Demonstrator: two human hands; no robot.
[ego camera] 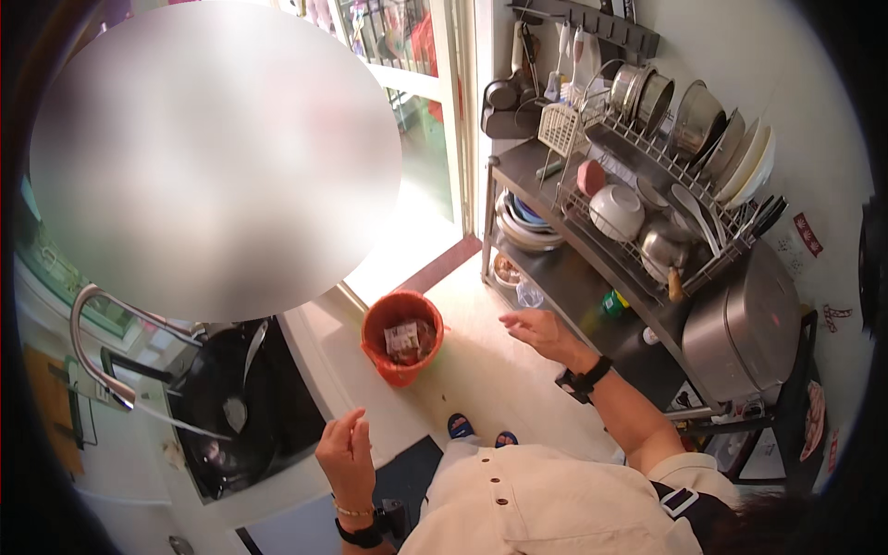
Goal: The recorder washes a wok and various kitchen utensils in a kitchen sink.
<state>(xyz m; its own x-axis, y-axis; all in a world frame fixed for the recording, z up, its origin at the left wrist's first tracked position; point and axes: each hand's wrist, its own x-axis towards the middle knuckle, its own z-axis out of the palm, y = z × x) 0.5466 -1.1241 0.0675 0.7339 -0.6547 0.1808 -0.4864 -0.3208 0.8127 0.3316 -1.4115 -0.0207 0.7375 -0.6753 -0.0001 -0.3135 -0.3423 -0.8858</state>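
My left hand [345, 451] is raised at the lower centre, beside the counter edge, with its fingers bent and nothing visible in it; how far they are closed is unclear. To its left a black wok [222, 416] with a metal ladle [237, 414] stands in the dark sink area, water running from a curved tap [87, 326]. My right hand [542, 335], empty with fingers extended, hovers over the floor near the steel shelf unit. Between and beyond both hands, an orange bucket [401, 333] lined with a red bag holds some packaging.
On the right, a steel shelf unit [603, 267] carries a dish rack [631, 239] with bowls, pots and plates. A large grey metallic appliance [742, 333] sits at its near end. Utensils hang from a wall rail [590, 24]. Ahead is a glass door [423, 139]; a blurred oval hides the upper left.
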